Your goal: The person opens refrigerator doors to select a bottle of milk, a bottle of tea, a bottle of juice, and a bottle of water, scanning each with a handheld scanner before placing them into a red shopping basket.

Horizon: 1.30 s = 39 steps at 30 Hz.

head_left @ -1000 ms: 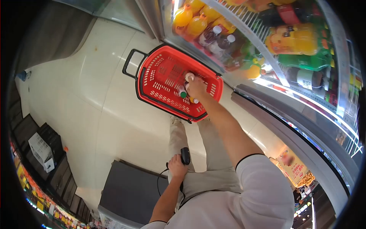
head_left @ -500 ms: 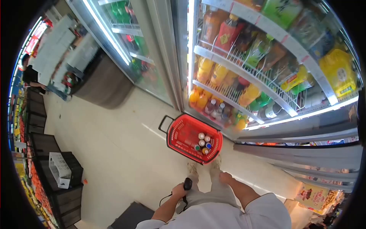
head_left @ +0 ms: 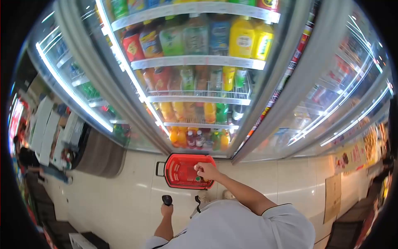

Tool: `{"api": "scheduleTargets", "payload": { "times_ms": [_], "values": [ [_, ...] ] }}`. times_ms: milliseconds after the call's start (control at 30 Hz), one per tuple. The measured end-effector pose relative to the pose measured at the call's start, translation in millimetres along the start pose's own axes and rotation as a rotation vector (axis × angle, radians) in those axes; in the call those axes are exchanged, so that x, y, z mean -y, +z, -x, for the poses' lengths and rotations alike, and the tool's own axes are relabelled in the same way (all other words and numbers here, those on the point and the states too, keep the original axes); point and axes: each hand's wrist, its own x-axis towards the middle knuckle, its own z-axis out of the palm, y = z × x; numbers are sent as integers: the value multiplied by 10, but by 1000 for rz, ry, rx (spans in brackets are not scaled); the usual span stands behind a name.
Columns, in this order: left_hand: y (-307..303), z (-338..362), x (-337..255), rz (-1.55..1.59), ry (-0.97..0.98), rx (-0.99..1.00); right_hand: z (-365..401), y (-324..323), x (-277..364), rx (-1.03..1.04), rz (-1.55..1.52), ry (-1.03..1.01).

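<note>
My left hand (head_left: 166,210) is closed around the grip of a black handheld device (head_left: 166,200) that looks like a scanner, held low over the floor. My right hand (head_left: 208,171) reaches over the red shopping basket (head_left: 167,176), fingers pinched at the white cap of a bottle (head_left: 196,167). A green bottle cap (head_left: 198,179) shows just below that hand. Hand and forearm hide the other bottles in the basket. The basket sits on the floor by my feet, its black handle (head_left: 159,169) folded out to the left.
A glass-door drinks fridge (head_left: 195,100) with several shelves of bottles stands right behind the basket. More fridge doors (head_left: 315,103) run to the right. At left are a rounded counter (head_left: 103,153) and a person (head_left: 31,159). A cardboard piece (head_left: 332,197) is at right.
My right hand has gone from beside my leg to the bottles in the basket. My left hand has swung outward with the black device. The view has turned to face the fridge.
</note>
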Motion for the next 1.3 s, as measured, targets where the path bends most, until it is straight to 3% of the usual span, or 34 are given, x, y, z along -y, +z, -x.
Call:
{"api": "scheduleTargets", "payload": {
  "times_ms": [133, 267, 300, 367, 433, 500, 567, 700, 867, 967, 1200, 1300],
  "values": [
    [489, 400, -261, -7, 119, 88, 440, -912, -8, -189, 26, -27],
    [1077, 603, -496, -9, 205, 266, 859, -1738, -100, -516, -102, 9],
    [1108, 722, -610, -9, 211, 267, 927, -1907, -53, -565, -261, -35],
    [1153, 908, -867, -19, 375, 233, 1067, -2249, 132, -829, -136, -42],
    [1106, 1055, -1060, -26, 398, 213, 1247, -2602, 629, -1103, 97, -153],
    [1083, 1109, -1173, -17, 438, 147, 1234, -2906, 690, -1301, 69, -126],
    [1031, 1163, -1178, 19, 426, 119, 1237, -3119, 911, -1384, 127, -298],
    [917, 1466, -1043, 24, 348, 25, 1086, -3378, 896, -1266, 21, -325],
    [894, 1818, -526, -2, 192, 109, 1067, -3255, 1001, -1154, -111, -415],
    [894, 1937, -200, -62, 199, 120, 1046, -3231, 904, -1054, -59, -401],
    [755, 1711, -55, -164, 204, 135, 1084, -3104, 956, -1163, -63, -325],
    [709, 1510, -161, -165, 274, 108, 1170, -3021, 905, -1135, -258, -305]
  ]
}}
